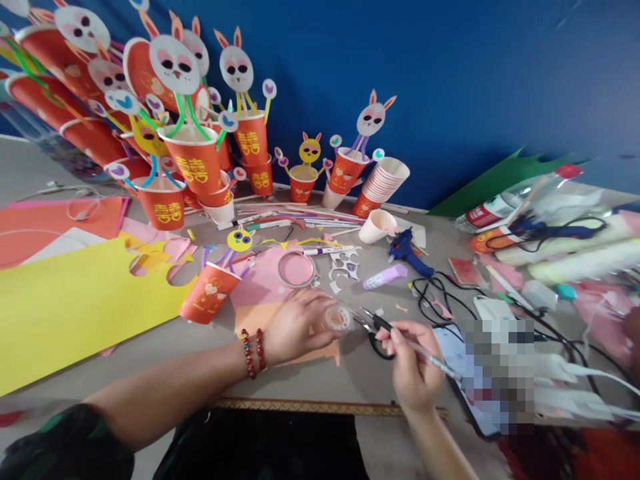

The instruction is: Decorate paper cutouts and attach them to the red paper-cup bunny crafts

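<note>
My left hand [295,327], with a red bead bracelet on the wrist, rests on a pink paper sheet [260,287] and grips a small clear tape roll [339,317]. My right hand [413,363] is closed round a thin pen [425,352] that points to the lower right. Black-handled scissors [373,327] lie on the table between the two hands. A red paper cup [209,293] with a yellow face on a stick lies tipped over just left of my left hand. A larger tape ring [296,269] sits above it.
Many red cups with rabbit faces [190,153] stand at the back left by the blue wall. Yellow card [75,307] covers the left. A blue glue gun [406,252], a glue stick [385,277], black cables [445,300], a cup stack [383,180] and clutter fill the right.
</note>
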A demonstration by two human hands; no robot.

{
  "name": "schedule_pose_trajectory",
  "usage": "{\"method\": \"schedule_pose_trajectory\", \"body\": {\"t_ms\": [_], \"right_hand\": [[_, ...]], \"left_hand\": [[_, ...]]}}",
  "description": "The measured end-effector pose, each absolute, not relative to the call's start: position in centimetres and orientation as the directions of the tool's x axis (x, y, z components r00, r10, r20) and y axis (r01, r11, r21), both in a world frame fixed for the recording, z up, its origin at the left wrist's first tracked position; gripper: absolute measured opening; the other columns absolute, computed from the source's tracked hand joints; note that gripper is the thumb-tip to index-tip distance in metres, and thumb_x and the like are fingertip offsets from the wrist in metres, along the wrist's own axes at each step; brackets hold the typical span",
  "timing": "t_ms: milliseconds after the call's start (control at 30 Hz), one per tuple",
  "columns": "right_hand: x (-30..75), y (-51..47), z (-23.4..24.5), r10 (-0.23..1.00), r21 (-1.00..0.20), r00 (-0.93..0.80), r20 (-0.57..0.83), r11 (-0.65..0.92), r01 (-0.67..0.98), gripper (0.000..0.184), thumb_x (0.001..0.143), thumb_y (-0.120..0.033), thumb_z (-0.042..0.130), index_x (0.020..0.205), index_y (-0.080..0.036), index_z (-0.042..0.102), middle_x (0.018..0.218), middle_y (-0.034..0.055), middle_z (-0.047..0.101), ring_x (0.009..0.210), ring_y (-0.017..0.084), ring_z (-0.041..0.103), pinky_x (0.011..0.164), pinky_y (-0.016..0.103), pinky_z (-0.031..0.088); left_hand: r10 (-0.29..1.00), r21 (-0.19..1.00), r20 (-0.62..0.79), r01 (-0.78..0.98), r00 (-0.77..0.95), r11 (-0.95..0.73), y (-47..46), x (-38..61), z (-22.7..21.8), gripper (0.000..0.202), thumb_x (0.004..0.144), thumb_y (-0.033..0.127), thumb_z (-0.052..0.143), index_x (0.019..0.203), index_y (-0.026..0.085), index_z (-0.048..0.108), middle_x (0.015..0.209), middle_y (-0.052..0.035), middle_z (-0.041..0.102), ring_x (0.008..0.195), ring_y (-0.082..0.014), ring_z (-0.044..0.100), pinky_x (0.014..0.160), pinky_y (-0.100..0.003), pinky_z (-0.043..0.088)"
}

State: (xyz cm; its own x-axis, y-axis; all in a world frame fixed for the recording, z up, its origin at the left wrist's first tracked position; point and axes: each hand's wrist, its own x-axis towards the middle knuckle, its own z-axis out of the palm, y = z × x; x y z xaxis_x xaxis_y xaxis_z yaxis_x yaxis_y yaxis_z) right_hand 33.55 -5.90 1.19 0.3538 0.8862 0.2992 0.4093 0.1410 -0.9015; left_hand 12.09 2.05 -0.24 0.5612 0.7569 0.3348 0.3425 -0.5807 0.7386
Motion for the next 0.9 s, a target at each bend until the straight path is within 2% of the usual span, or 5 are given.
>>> {"method": "schedule_pose_trajectory", "body": {"t_ms": [100, 267, 433, 667, 900], "right_hand": [[33.4, -7.3, -0.2, 0.855, -0.824, 0.354, 0.378, 0.137, 0.55, 0.015, 0.094, -0.026, 0.056, 0.107, -0.02, 0.062, 0.082, 0.0072, 0.07, 0.065, 0.02, 0.066, 0.059, 0.033, 0.056], [33.6, -7.4, -0.7, 0.853, -0.597, -0.03, 0.522, 0.39, 0.701, 0.032, 0.091, -0.012, 0.056, 0.12, -0.025, 0.063, 0.1, 0.0099, 0.072, 0.091, 0.026, 0.07, 0.08, 0.04, 0.058], [33.6, -6.5, -0.4, 0.875, -0.611, -0.142, 0.462, 0.431, 0.664, 0.035, 0.092, -0.008, 0.053, 0.121, -0.026, 0.062, 0.103, 0.0105, 0.07, 0.097, 0.026, 0.069, 0.082, 0.041, 0.058], [33.6, -6.6, -0.6, 0.864, -0.617, -0.144, 0.482, 0.451, 0.645, 0.032, 0.092, -0.008, 0.053, 0.118, -0.024, 0.062, 0.102, 0.0101, 0.071, 0.096, 0.026, 0.068, 0.083, 0.04, 0.057], [33.9, -6.7, -1.1, 0.823, -0.59, -0.101, 0.558, 0.48, 0.649, 0.029, 0.093, -0.01, 0.053, 0.117, -0.021, 0.064, 0.101, 0.01, 0.07, 0.098, 0.023, 0.067, 0.084, 0.036, 0.055]], "left_hand": [[0.816, 0.862, 0.314, 0.214, 0.486, -0.46, 2.3, 11.6, 0.1, 0.041, 0.09, 0.039, 0.062, 0.127, 0.023, 0.054, 0.123, -0.0106, 0.063, 0.114, -0.0255, 0.06, 0.097, -0.043, 0.05], [0.887, 0.972, 0.199, 0.034, 0.417, -0.233, 2.9, 11.4, 1.3, 0.037, 0.092, 0.041, 0.059, 0.121, 0.019, 0.057, 0.113, -0.0104, 0.065, 0.098, -0.0221, 0.066, 0.085, -0.035, 0.055], [0.923, 0.974, 0.121, 0.135, 0.365, -0.18, 5.3, 10.1, 4.7, 0.04, 0.092, 0.044, 0.056, 0.121, 0.017, 0.057, 0.108, -0.0109, 0.068, 0.089, -0.0214, 0.067, 0.072, -0.032, 0.056], [0.904, 0.434, 0.215, 0.793, 0.37, -0.428, 12.3, 9.1, 8.2, 0.037, 0.087, 0.044, 0.06, 0.115, 0.02, 0.064, 0.113, -0.0085, 0.069, 0.1, -0.0246, 0.065, 0.087, -0.033, 0.048], [0.935, 0.35, 0.024, 0.874, 0.353, -0.339, 17.3, 12.0, 5.6, 0.032, 0.088, 0.046, 0.058, 0.09, 0.017, 0.069, 0.089, -0.0063, 0.072, 0.082, -0.0217, 0.067, 0.072, -0.028, 0.05]]}}
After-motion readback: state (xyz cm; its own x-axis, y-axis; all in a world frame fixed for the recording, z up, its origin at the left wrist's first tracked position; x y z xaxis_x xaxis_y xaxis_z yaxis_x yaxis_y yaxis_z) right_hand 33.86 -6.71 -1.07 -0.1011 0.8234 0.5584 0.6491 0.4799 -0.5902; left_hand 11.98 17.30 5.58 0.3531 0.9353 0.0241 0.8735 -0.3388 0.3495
